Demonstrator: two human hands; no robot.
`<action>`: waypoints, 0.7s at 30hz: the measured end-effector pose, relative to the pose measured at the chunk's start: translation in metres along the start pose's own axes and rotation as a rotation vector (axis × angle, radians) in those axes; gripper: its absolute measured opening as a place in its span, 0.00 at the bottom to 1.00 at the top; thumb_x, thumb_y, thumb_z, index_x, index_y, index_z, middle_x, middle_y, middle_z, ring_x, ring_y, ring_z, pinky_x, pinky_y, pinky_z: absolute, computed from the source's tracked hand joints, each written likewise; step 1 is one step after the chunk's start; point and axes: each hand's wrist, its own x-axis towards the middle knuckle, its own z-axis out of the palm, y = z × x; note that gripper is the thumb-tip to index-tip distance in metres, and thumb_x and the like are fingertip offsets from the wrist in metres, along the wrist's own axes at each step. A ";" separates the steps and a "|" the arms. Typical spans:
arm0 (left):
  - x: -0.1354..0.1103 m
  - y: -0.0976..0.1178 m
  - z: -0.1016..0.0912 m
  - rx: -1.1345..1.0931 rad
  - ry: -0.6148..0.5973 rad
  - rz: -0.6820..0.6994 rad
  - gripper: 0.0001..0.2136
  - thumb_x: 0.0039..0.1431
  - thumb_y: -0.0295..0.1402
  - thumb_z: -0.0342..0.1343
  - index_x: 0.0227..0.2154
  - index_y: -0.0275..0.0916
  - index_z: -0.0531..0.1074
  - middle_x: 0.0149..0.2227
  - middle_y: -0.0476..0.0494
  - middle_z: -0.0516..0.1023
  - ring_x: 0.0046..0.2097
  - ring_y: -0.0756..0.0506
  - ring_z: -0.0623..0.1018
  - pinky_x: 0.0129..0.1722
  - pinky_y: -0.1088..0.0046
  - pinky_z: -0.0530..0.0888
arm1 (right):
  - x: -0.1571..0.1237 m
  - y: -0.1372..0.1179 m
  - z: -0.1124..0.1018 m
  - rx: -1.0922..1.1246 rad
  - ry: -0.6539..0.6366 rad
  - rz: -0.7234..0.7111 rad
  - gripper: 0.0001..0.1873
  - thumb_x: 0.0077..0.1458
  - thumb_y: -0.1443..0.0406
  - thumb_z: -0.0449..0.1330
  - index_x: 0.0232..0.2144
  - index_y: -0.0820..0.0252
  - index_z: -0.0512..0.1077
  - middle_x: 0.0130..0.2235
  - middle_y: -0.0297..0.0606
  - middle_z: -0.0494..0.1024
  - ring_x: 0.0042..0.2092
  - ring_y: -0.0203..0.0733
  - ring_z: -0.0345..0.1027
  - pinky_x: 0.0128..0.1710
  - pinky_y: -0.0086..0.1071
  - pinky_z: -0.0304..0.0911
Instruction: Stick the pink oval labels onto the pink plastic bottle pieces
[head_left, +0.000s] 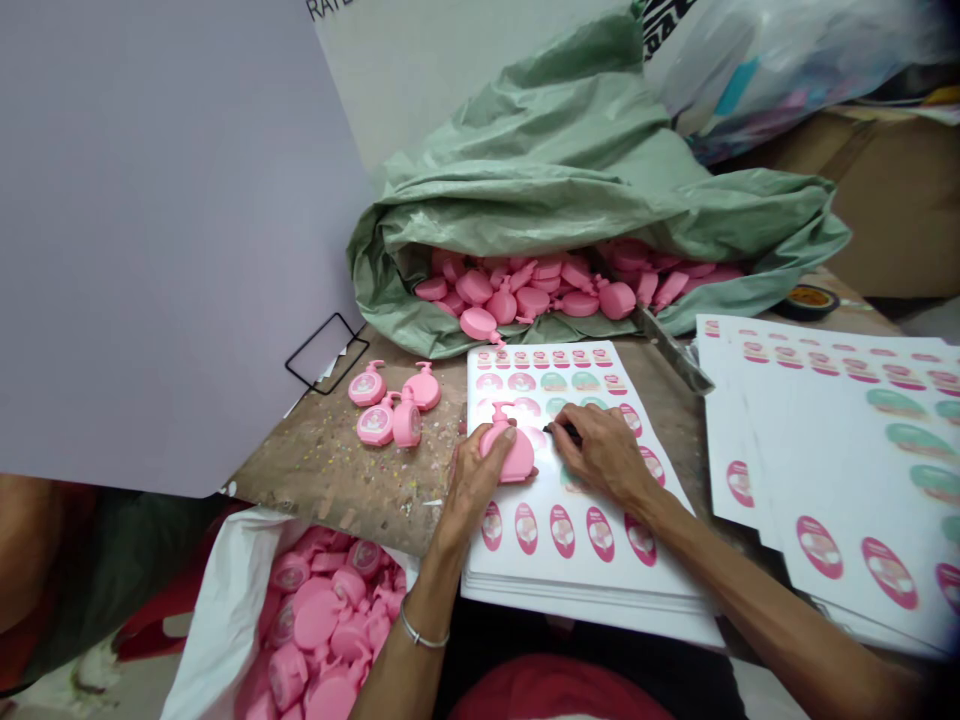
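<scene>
Clamping a pink pump bottle (511,455) against a white label sheet (581,572), the left hand (474,480) kept its grip closed, while the right hand (600,452) pinched a small black tool (564,430) above the sheet, on the desk (330,480) near 4 more bottles (407,422).

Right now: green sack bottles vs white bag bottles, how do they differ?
The bottles in the green sack show bare pink faces; those in the white bag carry labels. The sack lies on the table, the bag below its edge. Both hold heaped pink pump bottles.
</scene>
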 end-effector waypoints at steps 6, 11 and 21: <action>-0.002 0.004 0.000 0.048 -0.003 -0.005 0.23 0.56 0.47 0.57 0.48 0.36 0.73 0.38 0.41 0.75 0.31 0.45 0.81 0.32 0.68 0.80 | 0.001 0.003 0.001 0.129 -0.020 0.013 0.08 0.59 0.63 0.53 0.29 0.60 0.67 0.27 0.36 0.74 0.32 0.41 0.64 0.35 0.34 0.48; -0.003 0.004 0.000 0.022 -0.003 0.002 0.23 0.56 0.48 0.57 0.48 0.35 0.72 0.35 0.42 0.75 0.30 0.45 0.80 0.32 0.68 0.80 | -0.001 -0.001 -0.001 0.006 0.012 0.008 0.09 0.59 0.62 0.53 0.29 0.60 0.68 0.28 0.37 0.75 0.33 0.42 0.65 0.37 0.36 0.48; -0.005 0.004 0.001 -0.077 0.031 -0.009 0.24 0.54 0.47 0.59 0.47 0.34 0.72 0.37 0.39 0.76 0.28 0.48 0.79 0.32 0.66 0.80 | 0.005 -0.002 -0.003 0.417 0.017 0.192 0.14 0.50 0.55 0.62 0.24 0.57 0.65 0.23 0.32 0.70 0.25 0.36 0.62 0.27 0.30 0.56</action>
